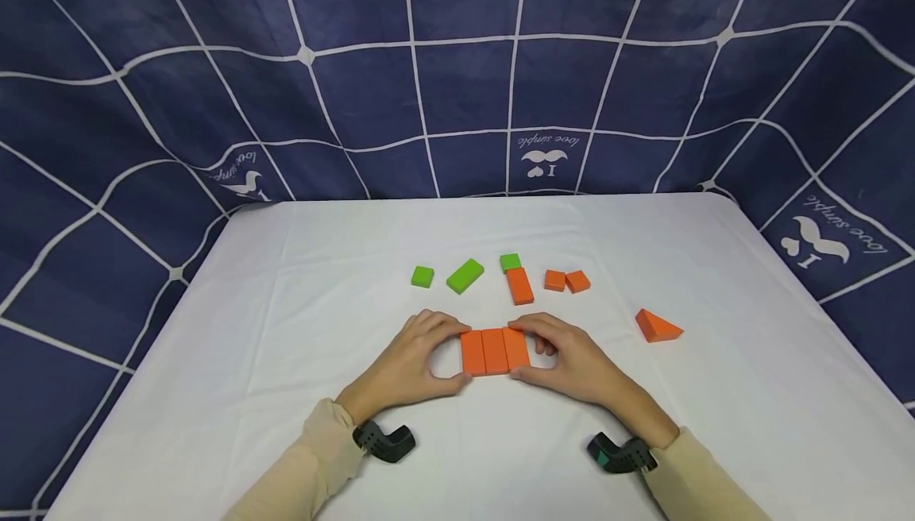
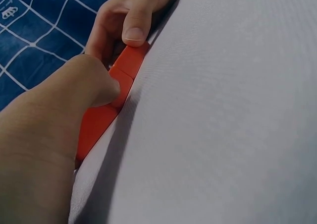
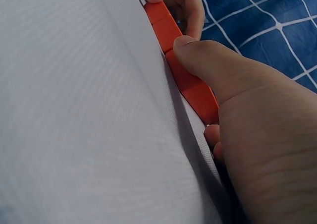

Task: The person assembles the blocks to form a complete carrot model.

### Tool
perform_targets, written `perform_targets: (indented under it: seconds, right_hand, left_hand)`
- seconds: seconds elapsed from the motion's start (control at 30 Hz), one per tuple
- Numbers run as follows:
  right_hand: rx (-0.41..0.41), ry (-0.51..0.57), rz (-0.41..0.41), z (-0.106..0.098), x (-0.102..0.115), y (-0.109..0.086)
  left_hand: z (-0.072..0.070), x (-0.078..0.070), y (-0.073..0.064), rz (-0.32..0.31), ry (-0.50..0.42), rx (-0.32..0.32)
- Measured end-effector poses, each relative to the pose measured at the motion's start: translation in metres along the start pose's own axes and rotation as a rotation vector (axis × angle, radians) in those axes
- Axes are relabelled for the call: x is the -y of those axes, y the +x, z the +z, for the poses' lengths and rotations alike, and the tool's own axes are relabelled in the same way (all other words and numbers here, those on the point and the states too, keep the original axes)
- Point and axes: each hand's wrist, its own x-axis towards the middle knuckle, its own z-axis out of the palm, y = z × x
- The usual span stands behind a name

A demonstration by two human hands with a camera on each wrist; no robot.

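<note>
Three orange rectangular blocks (image 1: pixel 495 351) lie side by side on the white cloth, their long sides together. My left hand (image 1: pixel 415 358) pinches the leftmost block by its far and near ends, thumb on the near side. At the other end of the row, my right hand (image 1: pixel 572 358) pinches the rightmost block the same way. The left wrist view shows the row's near faces (image 2: pixel 99 125) in line, partly covered by the left thumb. From the right wrist, the right thumb presses on a near face beside an orange block (image 3: pixel 198 97).
Behind the hands lie a green cube (image 1: pixel 422 276), a longer green block (image 1: pixel 465 275), and an orange block (image 1: pixel 519 287) against a small green one (image 1: pixel 510 262). Two small orange blocks (image 1: pixel 554 280) sit further right. An orange wedge (image 1: pixel 656 326) lies beyond my right hand.
</note>
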Motion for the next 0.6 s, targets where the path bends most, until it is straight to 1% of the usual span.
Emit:
perform_targets:
  seconds: [0.23, 0.37, 0.6]
  right_hand:
    - [0.012, -0.01, 0.009, -0.0012, -0.0014, 0.0005]
    - [0.006, -0.01, 0.01, -0.0033, -0.0007, 0.0018]
    - [0.018, -0.008, 0.006, -0.0018, 0.0002, 0.002]
  left_hand:
    - [-0.0005, -0.0002, 0.0029, 0.015, -0.009, -0.006]
    - [-0.0013, 0.0007, 0.0052, 0.023, -0.016, -0.003]
    - [-0.0023, 0.0008, 0.0021, 0.02, -0.01, -0.001]
